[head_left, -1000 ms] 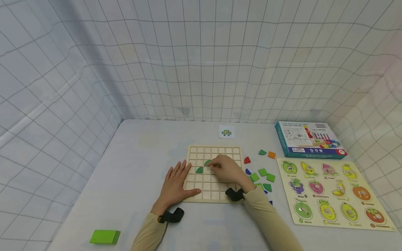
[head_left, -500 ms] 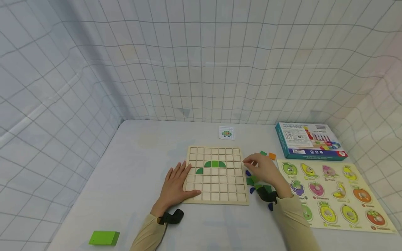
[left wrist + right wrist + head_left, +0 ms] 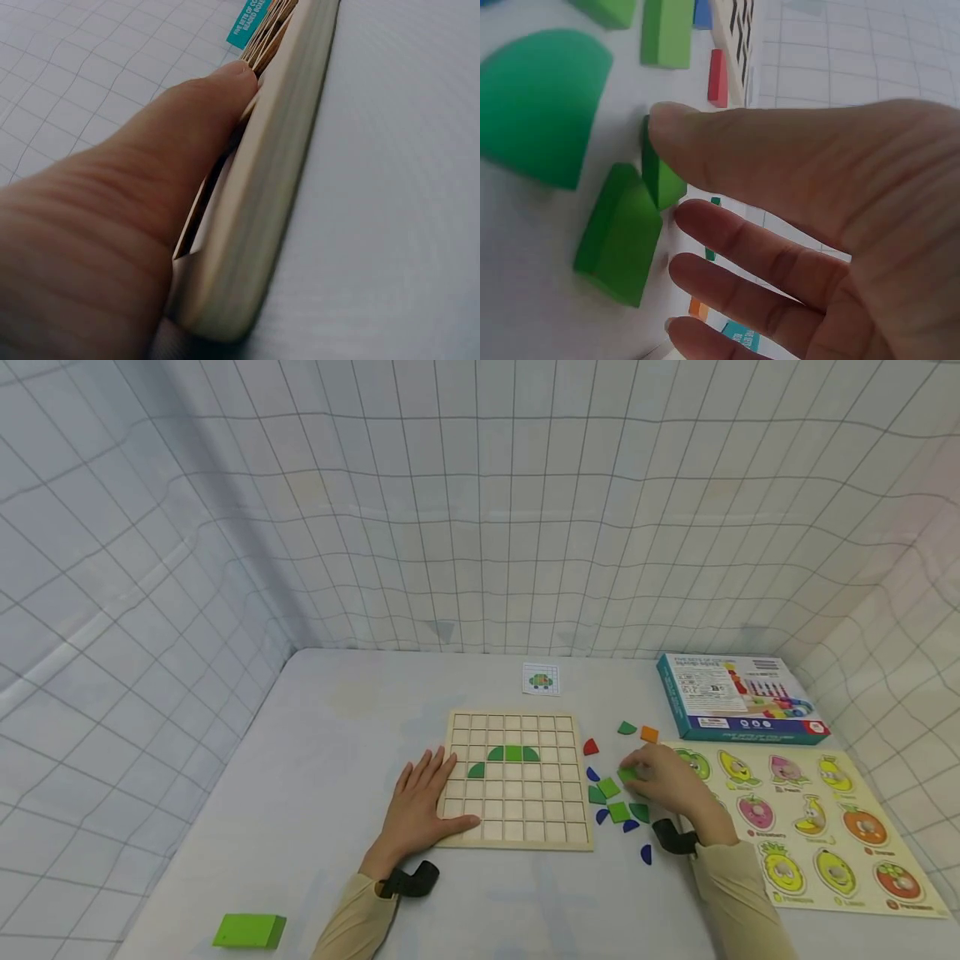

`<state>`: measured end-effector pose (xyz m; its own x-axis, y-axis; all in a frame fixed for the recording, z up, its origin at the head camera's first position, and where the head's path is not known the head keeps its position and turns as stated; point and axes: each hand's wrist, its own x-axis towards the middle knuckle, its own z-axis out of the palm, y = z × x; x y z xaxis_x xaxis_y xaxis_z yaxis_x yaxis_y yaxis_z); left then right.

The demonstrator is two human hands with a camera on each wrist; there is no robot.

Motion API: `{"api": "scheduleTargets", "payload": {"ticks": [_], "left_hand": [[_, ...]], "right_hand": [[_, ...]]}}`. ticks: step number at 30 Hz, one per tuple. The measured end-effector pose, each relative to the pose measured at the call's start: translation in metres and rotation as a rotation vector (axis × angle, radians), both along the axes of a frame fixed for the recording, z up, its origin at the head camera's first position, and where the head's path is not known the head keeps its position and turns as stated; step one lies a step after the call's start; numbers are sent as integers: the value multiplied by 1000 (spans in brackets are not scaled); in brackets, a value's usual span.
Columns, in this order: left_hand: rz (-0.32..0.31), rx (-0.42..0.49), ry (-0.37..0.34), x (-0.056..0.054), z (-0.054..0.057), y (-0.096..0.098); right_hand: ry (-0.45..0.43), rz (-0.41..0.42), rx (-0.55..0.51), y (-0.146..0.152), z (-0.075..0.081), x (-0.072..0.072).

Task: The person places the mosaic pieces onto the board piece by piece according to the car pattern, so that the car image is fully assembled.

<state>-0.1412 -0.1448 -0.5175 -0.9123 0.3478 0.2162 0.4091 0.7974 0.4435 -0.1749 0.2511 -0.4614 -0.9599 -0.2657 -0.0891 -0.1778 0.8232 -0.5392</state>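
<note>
1. Nearest the person, a green block (image 3: 250, 930) lay alone at the near left corner of the table (image 3: 330, 718).
2. The left hand (image 3: 422, 802) lay flat with straight fingers on the near left corner of the wooden grid board (image 3: 514, 778); it held nothing, and in the left wrist view the thumb (image 3: 191, 112) pressed against the board's edge (image 3: 277, 150).
3. The right hand (image 3: 667, 781) was down among the loose pieces just right of the board, thumb and forefinger pinching a small green piece (image 3: 627, 773); the right wrist view showed the thumb (image 3: 705, 142) on that piece (image 3: 658, 174), which was tipped up on the table beside another green piece (image 3: 619, 236).
4. More green squares (image 3: 609, 787) and blue bits (image 3: 646, 853) lay around the hand, apart from each other.
5. On the board, a short row of green pieces (image 3: 513, 753) sat in the third row, with one more (image 3: 476, 769) a cell lower left.
6. A fruit puzzle (image 3: 813, 827) lay to the right, partly under the right wrist.
7. Farther back were a red piece (image 3: 590, 747), an orange one (image 3: 648, 734), a pattern card (image 3: 541, 678) and a teal box (image 3: 738, 695).
</note>
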Motion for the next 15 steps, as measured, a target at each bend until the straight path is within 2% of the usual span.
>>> {"api": "scheduleTargets", "payload": {"ticks": [9,15], "left_hand": [[-6,8,22,0,-2,-1],[1,9,1,0,-1,-1]], "right_hand": [[13,-4,13,5,-5,-1],[10,15,-4,6,-6,-7]]}}
